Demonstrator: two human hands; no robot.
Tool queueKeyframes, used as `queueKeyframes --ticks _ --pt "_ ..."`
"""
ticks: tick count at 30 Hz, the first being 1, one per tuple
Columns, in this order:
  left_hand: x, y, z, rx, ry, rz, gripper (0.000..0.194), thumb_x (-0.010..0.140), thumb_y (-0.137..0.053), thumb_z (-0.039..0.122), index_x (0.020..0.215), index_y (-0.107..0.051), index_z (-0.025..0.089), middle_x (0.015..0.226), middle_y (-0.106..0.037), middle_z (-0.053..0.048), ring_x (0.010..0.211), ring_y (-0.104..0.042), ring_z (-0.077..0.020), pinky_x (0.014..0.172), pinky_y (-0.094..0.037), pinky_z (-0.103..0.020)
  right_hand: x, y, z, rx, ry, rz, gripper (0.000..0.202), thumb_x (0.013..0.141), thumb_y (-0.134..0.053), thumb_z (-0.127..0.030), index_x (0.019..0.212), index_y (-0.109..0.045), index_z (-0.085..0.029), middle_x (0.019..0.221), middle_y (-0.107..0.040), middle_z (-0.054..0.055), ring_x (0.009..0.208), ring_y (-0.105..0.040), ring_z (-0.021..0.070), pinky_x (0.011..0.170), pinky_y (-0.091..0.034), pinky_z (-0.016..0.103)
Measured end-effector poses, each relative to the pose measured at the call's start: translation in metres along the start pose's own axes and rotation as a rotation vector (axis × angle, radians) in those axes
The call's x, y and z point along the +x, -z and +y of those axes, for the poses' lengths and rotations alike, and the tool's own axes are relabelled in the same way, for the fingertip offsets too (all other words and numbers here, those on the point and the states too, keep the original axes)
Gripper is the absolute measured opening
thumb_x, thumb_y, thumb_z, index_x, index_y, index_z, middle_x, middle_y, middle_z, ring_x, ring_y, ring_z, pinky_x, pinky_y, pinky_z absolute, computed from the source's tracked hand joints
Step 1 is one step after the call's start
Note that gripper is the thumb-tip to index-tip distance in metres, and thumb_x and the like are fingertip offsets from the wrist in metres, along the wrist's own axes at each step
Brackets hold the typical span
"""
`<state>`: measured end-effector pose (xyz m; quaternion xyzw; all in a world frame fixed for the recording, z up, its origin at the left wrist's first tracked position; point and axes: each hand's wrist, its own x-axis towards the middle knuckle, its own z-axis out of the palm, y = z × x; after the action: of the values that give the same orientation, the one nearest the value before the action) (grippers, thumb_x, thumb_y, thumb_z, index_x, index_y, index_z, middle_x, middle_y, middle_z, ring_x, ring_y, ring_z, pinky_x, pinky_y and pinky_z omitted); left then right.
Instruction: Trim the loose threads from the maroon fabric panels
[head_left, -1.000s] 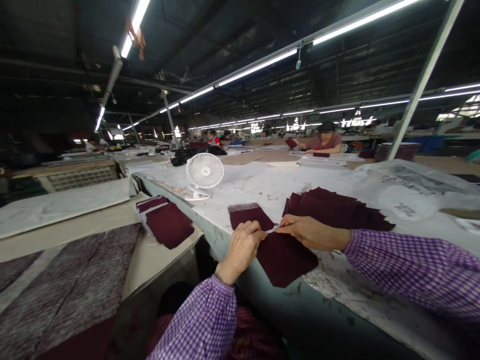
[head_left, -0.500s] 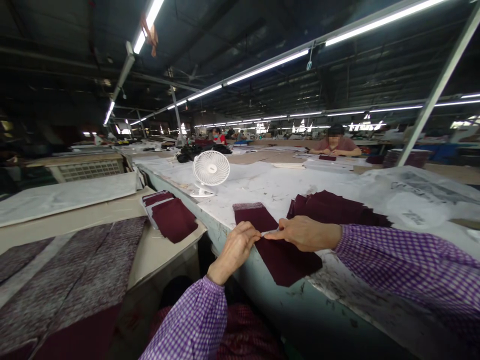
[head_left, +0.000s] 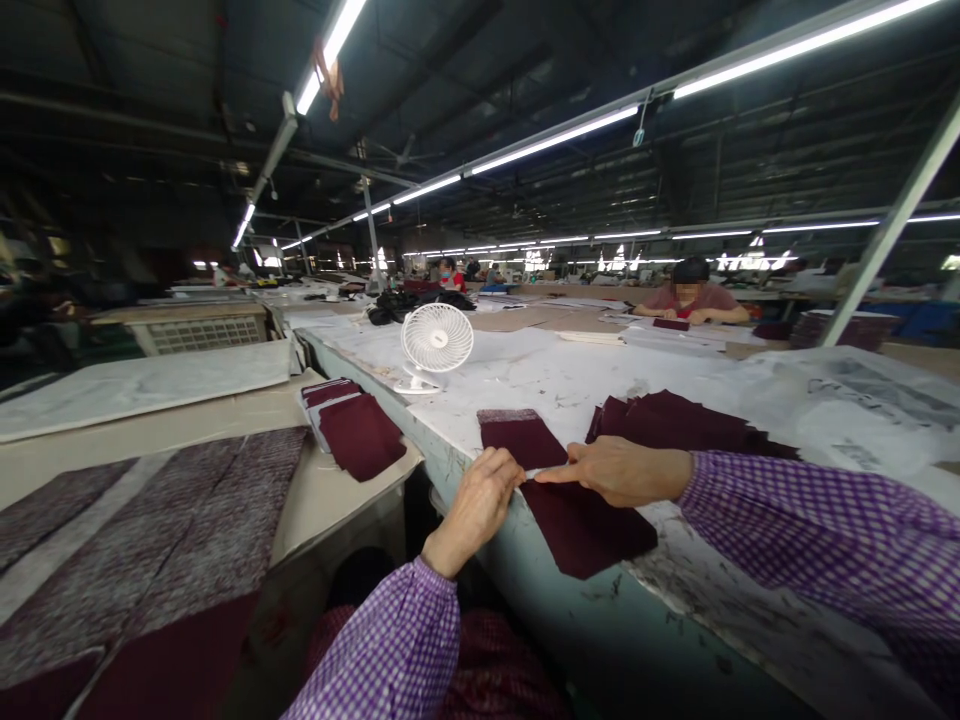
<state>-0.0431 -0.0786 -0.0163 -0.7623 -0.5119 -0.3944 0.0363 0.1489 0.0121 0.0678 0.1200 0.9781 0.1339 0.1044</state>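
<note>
My left hand (head_left: 482,505) is closed in a pinch on the near edge of a maroon fabric piece (head_left: 525,440) at the table's front edge. Facing it, my right hand (head_left: 619,470) has its index finger stretched out, its tip pressing a narrow pale strip close to the left fingertips; the other fingers are curled. Beyond the strip lies maroon cloth with a speckled grey end. On the near side, a maroon panel (head_left: 592,535) hangs partly over the edge. Whether both parts are one piece I cannot tell. Behind my right hand lies a fanned pile of maroon pieces (head_left: 682,420).
A white fan (head_left: 437,338) stands on the long white-covered table (head_left: 525,375). To the left, a lower surface bears a stack of maroon pieces (head_left: 364,437) and large speckled panels (head_left: 217,510). Clear plastic sheeting (head_left: 855,400) lies right. Another person (head_left: 694,295) works across the table.
The whole view has shifted slightly, so things appear further right. Both hands keep nearly the same hold on the fabric, with the right index finger still at the pale strip.
</note>
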Motion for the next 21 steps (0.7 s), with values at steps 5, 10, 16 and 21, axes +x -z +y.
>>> queueKeyframes --ticks 5,10,16,21 --pt "-0.008 -0.001 -0.007 -0.143 0.003 0.053 0.025 0.093 -0.038 0.021 0.085 -0.061 0.016 0.086 -0.060 -0.005 0.084 -0.052 -0.0162 0.078 -0.042 -0.030 0.006 0.008 -0.001 -0.033 0.038 -0.038 0.073 0.073 -0.044 -0.002 0.138 -0.037 -0.036 0.080 -0.056 0.005 0.050 -0.038 0.0091 0.053 -0.027 0.024" --pt "-0.011 0.001 -0.012 -0.299 0.136 0.123 0.020 0.092 -0.041 0.020 0.087 -0.060 0.017 0.084 -0.060 -0.003 0.082 -0.055 -0.0149 0.075 -0.043 -0.028 0.013 0.009 -0.003 -0.104 0.066 -0.062 0.074 0.073 -0.045 0.000 0.139 -0.037 -0.034 0.074 -0.052 0.003 0.046 -0.030 0.0073 0.050 -0.024 0.023" --pt "-0.009 -0.002 -0.003 -0.176 0.077 0.101 0.027 0.093 -0.039 0.023 0.112 -0.058 0.019 0.092 -0.059 -0.006 0.089 -0.052 -0.0183 0.083 -0.044 -0.035 0.009 -0.001 -0.012 -0.162 0.033 0.043 0.063 0.078 -0.048 -0.009 0.136 -0.040 -0.034 0.083 -0.054 0.006 0.048 -0.039 0.0084 0.049 -0.026 0.023" --pt "-0.013 0.003 0.007 0.010 0.001 0.002 0.033 0.093 -0.036 0.023 0.119 -0.055 0.022 0.095 -0.056 -0.007 0.089 -0.049 -0.0198 0.082 -0.044 -0.037 0.005 0.000 -0.007 0.002 -0.103 0.090 0.054 0.082 -0.053 -0.021 0.134 -0.041 -0.025 0.100 -0.056 0.010 0.072 -0.055 0.0166 0.061 -0.038 0.027"
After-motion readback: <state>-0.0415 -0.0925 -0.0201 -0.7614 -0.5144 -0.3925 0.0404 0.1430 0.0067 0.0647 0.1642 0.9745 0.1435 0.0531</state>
